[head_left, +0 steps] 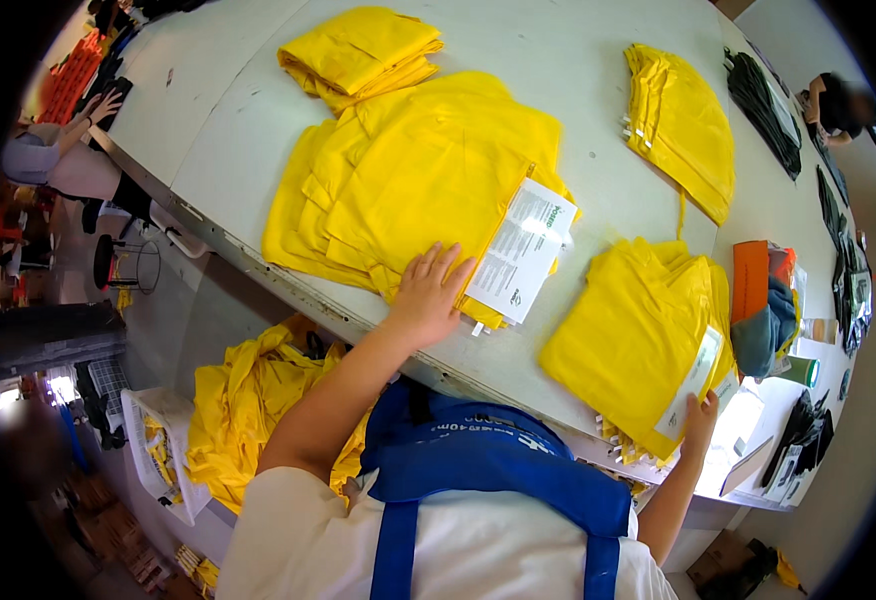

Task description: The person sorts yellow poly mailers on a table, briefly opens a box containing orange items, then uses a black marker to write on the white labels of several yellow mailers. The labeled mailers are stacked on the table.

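Note:
My left hand (428,298) lies with its fingers stretched out on the near edge of a pile of folded yellow garments (428,170). Beside its fingertips, a white printed card (521,250) rests on the pile's right side. To the right is a second stack of folded yellow garments (628,330), also with a white card (693,380) along its right side. My right hand (700,422) grips this stack's near right edge by the card, its fingers closed and partly hidden.
A yellow folded bundle (358,50) and a fanned yellow stack (683,130) lie farther back. An orange box (750,280) and black packs (763,110) stand on the right. Below the table's left edge, loose yellow garments (248,410) fill a white basket (158,440). Other people work nearby.

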### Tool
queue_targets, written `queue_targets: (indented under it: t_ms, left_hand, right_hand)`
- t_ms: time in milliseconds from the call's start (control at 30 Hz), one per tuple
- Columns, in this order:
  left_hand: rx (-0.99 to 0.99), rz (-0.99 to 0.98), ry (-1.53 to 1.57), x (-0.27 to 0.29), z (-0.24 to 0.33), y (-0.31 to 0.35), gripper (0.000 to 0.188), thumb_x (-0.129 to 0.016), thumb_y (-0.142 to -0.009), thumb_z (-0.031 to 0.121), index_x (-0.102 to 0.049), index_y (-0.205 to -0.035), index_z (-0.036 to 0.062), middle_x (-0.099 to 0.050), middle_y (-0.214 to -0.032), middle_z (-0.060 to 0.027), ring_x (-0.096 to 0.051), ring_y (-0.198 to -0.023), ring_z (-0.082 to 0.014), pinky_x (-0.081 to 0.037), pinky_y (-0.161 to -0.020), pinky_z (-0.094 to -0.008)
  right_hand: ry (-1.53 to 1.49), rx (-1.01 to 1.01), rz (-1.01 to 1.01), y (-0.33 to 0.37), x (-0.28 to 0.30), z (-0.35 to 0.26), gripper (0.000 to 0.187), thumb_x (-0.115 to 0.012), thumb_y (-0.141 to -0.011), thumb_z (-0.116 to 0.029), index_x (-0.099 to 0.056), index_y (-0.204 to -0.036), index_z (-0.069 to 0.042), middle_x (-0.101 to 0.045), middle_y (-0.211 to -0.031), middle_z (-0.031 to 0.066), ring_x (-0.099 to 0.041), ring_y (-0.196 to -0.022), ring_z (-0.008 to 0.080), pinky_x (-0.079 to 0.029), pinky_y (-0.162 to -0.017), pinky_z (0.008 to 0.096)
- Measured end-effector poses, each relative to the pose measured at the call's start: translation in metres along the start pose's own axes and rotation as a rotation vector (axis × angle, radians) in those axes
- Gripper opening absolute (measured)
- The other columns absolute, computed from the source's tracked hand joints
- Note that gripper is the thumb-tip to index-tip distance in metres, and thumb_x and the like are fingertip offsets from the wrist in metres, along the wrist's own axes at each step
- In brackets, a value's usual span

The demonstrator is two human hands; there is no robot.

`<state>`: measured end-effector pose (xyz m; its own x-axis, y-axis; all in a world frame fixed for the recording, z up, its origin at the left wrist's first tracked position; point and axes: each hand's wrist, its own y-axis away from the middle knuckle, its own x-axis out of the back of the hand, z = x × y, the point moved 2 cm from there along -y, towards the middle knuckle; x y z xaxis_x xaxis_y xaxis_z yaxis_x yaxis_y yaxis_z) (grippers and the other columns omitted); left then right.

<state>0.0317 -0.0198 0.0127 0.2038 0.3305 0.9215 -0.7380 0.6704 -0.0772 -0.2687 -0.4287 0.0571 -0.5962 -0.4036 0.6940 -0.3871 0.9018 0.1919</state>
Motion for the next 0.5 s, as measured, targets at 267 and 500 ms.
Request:
queue_targets:
  t_ms: [267, 500]
  left_hand:
    - [-0.119, -0.031, 0.075, 0.0, -0.023, -0.017, 0.033, -0.067, -0.077, 0.018, -0.06, -0.107, 0.0093, -0.057, -0.12, -0.0095, -0.048, -0.116, -0.0305, -0.039, -0.095, -0.0432]
    - [-0.135, 0.053, 0.213, 0.008, -0.03, -0.025, 0.008, -0.06, -0.08, 0.01, -0.06, -0.087, 0.0053, -0.062, -0.085, -0.0115, -0.059, -0.085, -0.0315, -0.047, -0.074, -0.0405]
  right_hand:
    - [-0.306, 0.284, -0.238, 0.046, -0.133, -0.068, 0.028, -0.059, -0.089, -0.009, -0.056, -0.116, -0.002, -0.061, -0.109, 0.0083, -0.056, -0.103, 0.0187, -0.045, -0.09, 0.032]
    - [-0.441, -0.216, -0.783, 0.084, -0.281, -0.144, 0.043, -0.059, -0.09, -0.025, -0.046, -0.12, 0.003, -0.058, -0.109, 0.0132, -0.057, -0.094, 0.019, -0.048, -0.077, 0.03]
